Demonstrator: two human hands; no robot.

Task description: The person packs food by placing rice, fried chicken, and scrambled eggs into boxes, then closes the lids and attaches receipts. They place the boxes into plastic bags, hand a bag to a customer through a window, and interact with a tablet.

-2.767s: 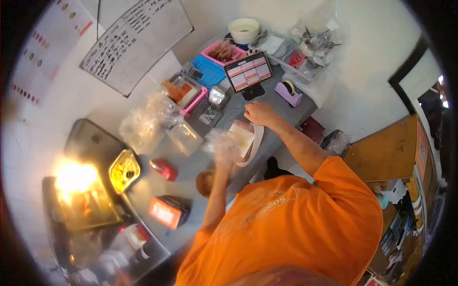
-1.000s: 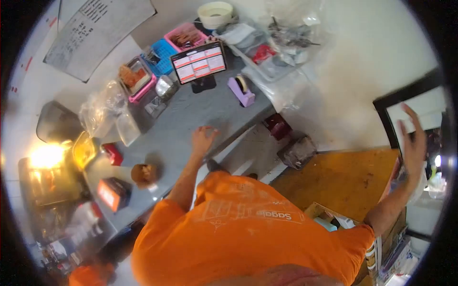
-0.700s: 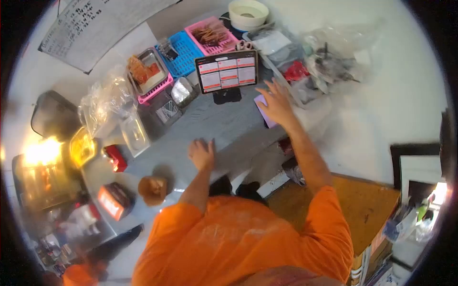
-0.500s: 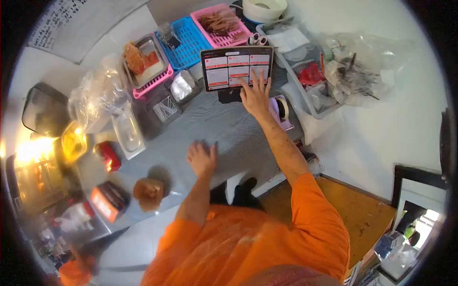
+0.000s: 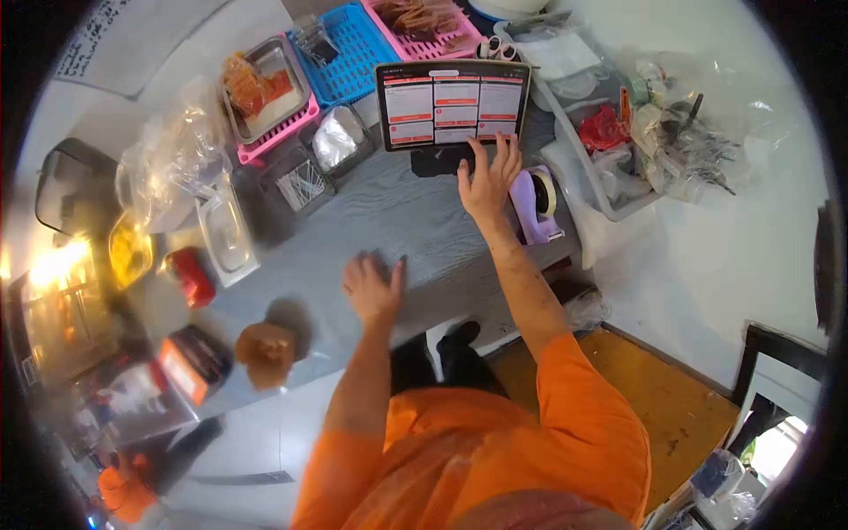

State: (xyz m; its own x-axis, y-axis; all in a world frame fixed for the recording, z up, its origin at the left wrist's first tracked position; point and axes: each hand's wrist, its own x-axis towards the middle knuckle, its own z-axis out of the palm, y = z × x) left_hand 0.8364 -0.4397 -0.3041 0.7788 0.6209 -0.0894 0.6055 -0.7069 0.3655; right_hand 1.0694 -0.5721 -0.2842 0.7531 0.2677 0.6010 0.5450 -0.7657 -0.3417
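Note:
A tablet (image 5: pixel 455 104) stands tilted up at the back of the grey counter, its screen filled with white and red panels. Over the lower right of that screen are the fingertips of my right hand (image 5: pixel 488 185), fingers apart and nothing held. My left hand (image 5: pixel 372 287) rests on the counter's wood-grain top (image 5: pixel 424 225) with its fingers spread and holds nothing. A lilac tape dispenser (image 5: pixel 534 208) with a roll of tape sits just right of my right wrist. To the left of my left hand is a brown paper bowl (image 5: pixel 265 353).
Behind are a metal tray of food (image 5: pixel 269 93), a blue basket (image 5: pixel 349 57) and a pink basket (image 5: pixel 424 31). A grey bin (image 5: pixel 596 163) of bags stands right. On the left lie a metal pan (image 5: pixel 228 237) and a red object (image 5: pixel 189 278). Another person (image 5: pixel 128 490) is at lower left.
My right hand has slid down the tablet, from mid-screen to its lower edge, and the panels look shifted. The left hand stays on the counter. The whole view has tilted slightly.

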